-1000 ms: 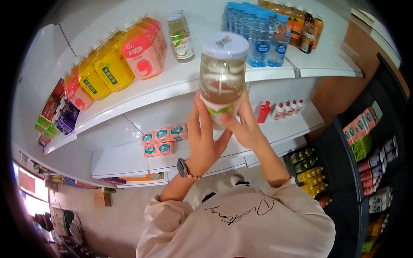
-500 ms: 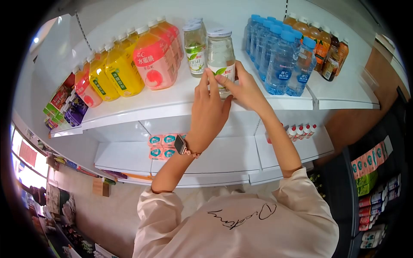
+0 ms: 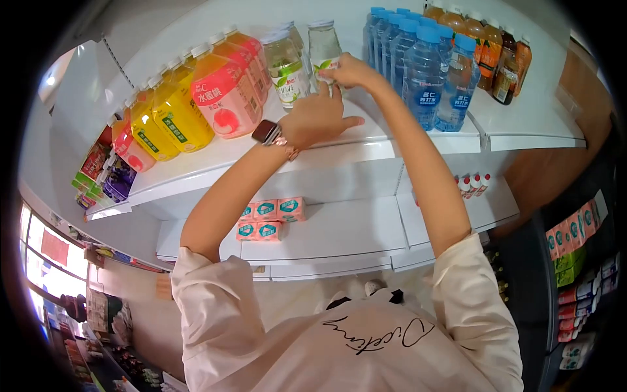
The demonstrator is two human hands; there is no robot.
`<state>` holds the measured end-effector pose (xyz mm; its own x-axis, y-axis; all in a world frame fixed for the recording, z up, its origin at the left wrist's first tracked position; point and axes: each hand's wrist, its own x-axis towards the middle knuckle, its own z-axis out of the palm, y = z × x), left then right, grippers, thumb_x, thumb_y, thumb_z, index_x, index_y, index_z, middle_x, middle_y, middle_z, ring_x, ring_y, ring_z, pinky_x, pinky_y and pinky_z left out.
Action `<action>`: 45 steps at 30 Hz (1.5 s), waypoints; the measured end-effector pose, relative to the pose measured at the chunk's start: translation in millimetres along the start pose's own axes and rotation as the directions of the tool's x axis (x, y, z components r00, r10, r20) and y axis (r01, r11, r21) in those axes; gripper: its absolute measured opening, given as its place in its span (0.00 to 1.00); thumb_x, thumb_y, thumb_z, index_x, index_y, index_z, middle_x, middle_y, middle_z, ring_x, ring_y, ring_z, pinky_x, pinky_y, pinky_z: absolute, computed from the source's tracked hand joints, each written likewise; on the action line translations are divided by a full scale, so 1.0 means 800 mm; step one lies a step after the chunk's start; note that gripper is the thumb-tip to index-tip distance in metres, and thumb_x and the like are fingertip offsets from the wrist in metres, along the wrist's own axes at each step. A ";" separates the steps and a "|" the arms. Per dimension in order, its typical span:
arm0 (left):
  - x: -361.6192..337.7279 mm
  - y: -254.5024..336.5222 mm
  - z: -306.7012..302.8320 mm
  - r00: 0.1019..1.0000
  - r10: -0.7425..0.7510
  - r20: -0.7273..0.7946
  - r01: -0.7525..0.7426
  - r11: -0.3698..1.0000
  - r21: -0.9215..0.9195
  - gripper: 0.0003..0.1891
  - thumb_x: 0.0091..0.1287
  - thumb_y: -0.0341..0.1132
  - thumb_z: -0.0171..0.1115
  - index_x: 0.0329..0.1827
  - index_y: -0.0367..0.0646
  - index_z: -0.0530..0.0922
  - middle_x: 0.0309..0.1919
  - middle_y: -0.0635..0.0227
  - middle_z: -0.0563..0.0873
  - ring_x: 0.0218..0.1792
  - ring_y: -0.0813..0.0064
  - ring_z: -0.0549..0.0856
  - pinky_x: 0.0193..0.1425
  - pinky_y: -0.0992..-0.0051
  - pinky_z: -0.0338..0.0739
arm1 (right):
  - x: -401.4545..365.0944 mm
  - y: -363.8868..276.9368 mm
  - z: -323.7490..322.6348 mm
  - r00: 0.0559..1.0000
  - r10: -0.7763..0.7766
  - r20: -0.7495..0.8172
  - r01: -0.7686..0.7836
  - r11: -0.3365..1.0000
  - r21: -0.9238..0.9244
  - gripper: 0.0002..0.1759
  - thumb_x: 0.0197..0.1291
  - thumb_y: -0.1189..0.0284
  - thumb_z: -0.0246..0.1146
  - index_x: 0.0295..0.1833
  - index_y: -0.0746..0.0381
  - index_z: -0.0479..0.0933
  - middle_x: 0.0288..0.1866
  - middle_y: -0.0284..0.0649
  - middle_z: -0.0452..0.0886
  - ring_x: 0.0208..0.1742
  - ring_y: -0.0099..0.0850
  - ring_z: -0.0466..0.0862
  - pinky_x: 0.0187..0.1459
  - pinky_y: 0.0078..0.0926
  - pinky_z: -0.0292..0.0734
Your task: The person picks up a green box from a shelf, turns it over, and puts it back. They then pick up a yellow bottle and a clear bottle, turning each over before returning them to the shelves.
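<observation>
A clear glass bottle with a white lid and a green-leaf label [image 3: 323, 42] stands toward the back of the upper shelf. My right hand [image 3: 354, 70] grips it low at the label, coming from the right side. Just in front, my left hand [image 3: 313, 119] has its thumb spread and its fingers reaching up close to the bottle's base; a watch is on that wrist. Immediately left stands a matching glass bottle [image 3: 286, 70], with another lidded bottle [image 3: 294, 34] partly hidden behind it.
Pink peach-drink bottles [image 3: 226, 101] and yellow bottles [image 3: 171, 114] line the shelf at left. Blue-capped water bottles [image 3: 423, 81] stand close to my right forearm, with brown drink bottles [image 3: 508, 75] beyond. Pink packs [image 3: 268, 219] sit on the lower shelf [image 3: 346, 225].
The held glass bottle has moved back, deeper onto the shelf, with my right hand on it. My left hand has dropped lower and its thumb now points right. The view has shifted slightly.
</observation>
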<state>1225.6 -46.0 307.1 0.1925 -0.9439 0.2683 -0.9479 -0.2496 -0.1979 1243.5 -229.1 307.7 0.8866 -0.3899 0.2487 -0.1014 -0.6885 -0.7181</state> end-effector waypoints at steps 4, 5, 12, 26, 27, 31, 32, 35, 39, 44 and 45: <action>0.023 -0.002 0.015 0.987 -0.091 0.134 0.091 0.996 0.005 0.49 0.65 0.68 0.39 0.62 0.18 0.61 0.52 0.29 0.73 0.42 0.43 0.82 0.44 0.59 0.78 | 0.026 -0.001 0.004 0.997 0.038 -0.063 -0.033 0.997 0.071 0.25 0.53 0.58 0.69 0.47 0.67 0.78 0.35 0.42 0.82 0.30 0.28 0.79 0.28 0.27 0.75; 0.027 -0.003 0.019 0.968 -0.124 0.218 0.141 0.988 -0.060 0.50 0.64 0.70 0.36 0.62 0.19 0.61 0.52 0.30 0.74 0.42 0.42 0.82 0.46 0.57 0.78 | 0.041 0.007 0.009 0.997 0.033 -0.063 -0.029 0.997 0.069 0.25 0.53 0.58 0.69 0.47 0.67 0.78 0.35 0.42 0.82 0.30 0.28 0.79 0.28 0.27 0.75; 0.021 -0.002 0.037 0.995 -0.068 0.076 0.073 0.995 -0.068 0.46 0.66 0.67 0.34 0.55 0.20 0.69 0.48 0.30 0.75 0.40 0.38 0.82 0.44 0.53 0.77 | 0.071 0.014 0.030 0.965 0.052 -0.258 -0.093 0.984 -0.151 0.38 0.48 0.52 0.70 0.55 0.70 0.71 0.48 0.51 0.81 0.48 0.41 0.82 0.47 0.34 0.77; 0.021 -0.006 0.031 0.997 -0.081 0.009 0.081 0.996 -0.024 0.46 0.66 0.67 0.36 0.56 0.22 0.69 0.46 0.35 0.78 0.38 0.44 0.83 0.39 0.55 0.79 | 0.118 0.052 0.033 0.987 -0.041 -0.153 0.049 0.998 0.047 0.48 0.46 0.47 0.70 0.62 0.70 0.63 0.59 0.62 0.68 0.61 0.52 0.72 0.58 0.38 0.71; 0.022 -0.006 0.032 0.994 -0.100 0.043 0.101 0.994 -0.029 0.49 0.64 0.70 0.36 0.57 0.21 0.68 0.47 0.37 0.78 0.41 0.47 0.83 0.41 0.59 0.79 | 0.117 0.052 0.032 0.988 -0.023 -0.155 0.027 0.999 0.021 0.48 0.45 0.46 0.70 0.63 0.68 0.63 0.60 0.61 0.68 0.61 0.51 0.72 0.59 0.39 0.70; 0.021 -0.005 0.043 0.996 -0.088 0.023 0.089 0.995 -0.055 0.48 0.64 0.70 0.37 0.55 0.21 0.69 0.45 0.39 0.79 0.39 0.47 0.84 0.39 0.59 0.79 | 0.120 0.067 0.037 0.993 -0.121 -0.005 0.119 0.979 -0.168 0.44 0.46 0.44 0.67 0.62 0.64 0.68 0.63 0.57 0.68 0.63 0.49 0.71 0.60 0.39 0.68; 0.021 -0.005 0.045 0.998 -0.064 -0.016 0.063 0.998 -0.025 0.44 0.66 0.66 0.38 0.55 0.22 0.70 0.44 0.38 0.79 0.36 0.45 0.83 0.37 0.57 0.79 | 0.114 0.058 0.040 0.993 -0.119 0.003 0.118 0.979 -0.166 0.44 0.46 0.44 0.67 0.62 0.64 0.68 0.63 0.57 0.68 0.63 0.49 0.71 0.60 0.39 0.68; 0.015 0.000 0.033 0.999 -0.038 -0.037 0.038 0.999 -0.011 0.37 0.68 0.60 0.40 0.55 0.27 0.70 0.44 0.39 0.79 0.34 0.46 0.83 0.38 0.55 0.78 | 0.068 -0.011 0.014 0.994 0.004 -0.111 -0.059 0.867 -0.494 0.36 0.50 0.47 0.66 0.57 0.62 0.74 0.60 0.54 0.73 0.61 0.50 0.72 0.60 0.40 0.69; 0.011 0.000 0.029 0.987 -0.158 0.040 0.163 0.973 -0.161 0.36 0.63 0.63 0.49 0.54 0.34 0.74 0.45 0.48 0.81 0.40 0.49 0.83 0.41 0.58 0.77 | -0.096 -0.080 0.010 0.942 -0.223 -0.252 0.210 0.975 -0.079 0.26 0.56 0.58 0.61 0.54 0.66 0.75 0.48 0.55 0.80 0.54 0.53 0.76 0.55 0.44 0.71; -0.086 0.053 0.056 0.914 -0.151 -0.377 0.132 0.988 -0.075 0.24 0.56 0.39 0.59 0.56 0.42 0.72 0.56 0.56 0.76 0.59 0.58 0.74 0.53 0.56 0.73 | -0.231 -0.051 0.081 0.677 -0.640 -0.363 0.674 0.737 -0.041 0.16 0.54 0.69 0.63 0.48 0.63 0.77 0.48 0.47 0.78 0.53 0.50 0.73 0.57 0.47 0.64; -0.109 0.072 0.061 0.893 -0.151 -0.424 0.061 0.974 -0.219 0.25 0.57 0.38 0.57 0.59 0.42 0.70 0.58 0.56 0.75 0.61 0.57 0.72 0.58 0.56 0.69 | -0.264 -0.037 0.095 0.695 -0.639 -0.330 0.672 0.740 -0.017 0.15 0.53 0.67 0.63 0.45 0.61 0.78 0.50 0.44 0.77 0.56 0.50 0.71 0.60 0.55 0.59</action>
<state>1166.8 11.4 226.2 0.2073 -0.7135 0.6693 -0.9670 -0.2532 0.0296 1093.9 -80.0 226.8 0.5321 -0.0326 0.8460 0.5133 -0.7823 -0.3530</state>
